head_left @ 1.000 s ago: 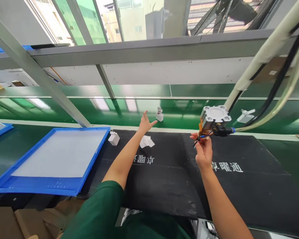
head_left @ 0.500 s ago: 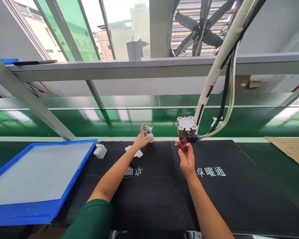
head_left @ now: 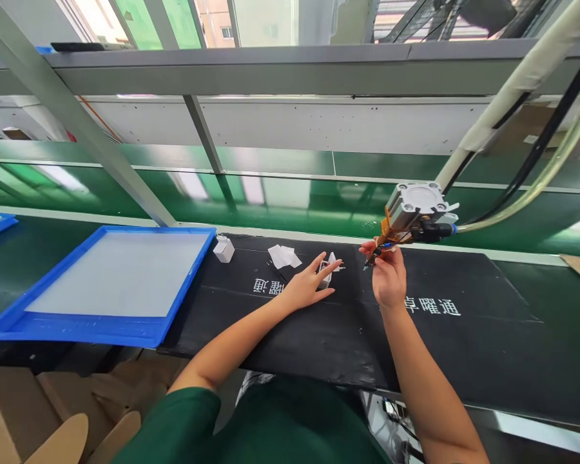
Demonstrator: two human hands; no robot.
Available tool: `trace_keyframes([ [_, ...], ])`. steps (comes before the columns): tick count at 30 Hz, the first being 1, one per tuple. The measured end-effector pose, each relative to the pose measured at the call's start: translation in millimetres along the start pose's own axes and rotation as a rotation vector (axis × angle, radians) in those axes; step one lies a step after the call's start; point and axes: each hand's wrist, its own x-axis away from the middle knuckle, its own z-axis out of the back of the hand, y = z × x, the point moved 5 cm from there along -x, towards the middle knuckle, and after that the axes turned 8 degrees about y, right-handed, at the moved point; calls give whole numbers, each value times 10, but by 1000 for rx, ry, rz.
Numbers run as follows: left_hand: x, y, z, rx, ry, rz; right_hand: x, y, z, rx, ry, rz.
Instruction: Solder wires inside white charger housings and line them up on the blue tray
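My left hand point(head_left: 309, 285) holds a small white box-shaped plug adapter point(head_left: 325, 277), with prongs on its right side, between thumb and fingers just over the black mat point(head_left: 319, 341). Its other fingers are spread. To the right, my right hand point(head_left: 390, 277) is closed around the lower end of an air-driven tool point(head_left: 418, 205) with a silver block-shaped body. The tool tilts, its narrow dark tip pointing down and left toward the adapter, apart from it. A white paper piece point(head_left: 284, 256) lies left of the adapter, and a white cube-shaped adapter point(head_left: 223, 249) sits farther left.
A blue-rimmed tray point(head_left: 186, 283) with a pale inside lies at the left. Hoses and a thick wrapped cable point(head_left: 493, 125) hang from the upper right to the tool. A green ledge and a grey metal frame point(head_left: 270, 80) run behind the mat.
My view has tilted down and shifted. The left hand has brought the adapter nearer to me and closer to the tool. The right hand has tilted the tool, its tip now toward the left.
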Motion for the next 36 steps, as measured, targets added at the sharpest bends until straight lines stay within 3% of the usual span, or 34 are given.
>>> trace_keyframes([
  [7,48,-239,-18,369,206,278,43,-54,-277,-76,-219,-35],
  [14,28,-302,-3,255,169,306,194,-128,-566,-12,-400,23],
  [22,49,-244,-105,102,107,283,284,-197,-685,21,-319,-5],
  [36,86,-123,34,313,190,330,291,-261,-652,39,-240,22],
])
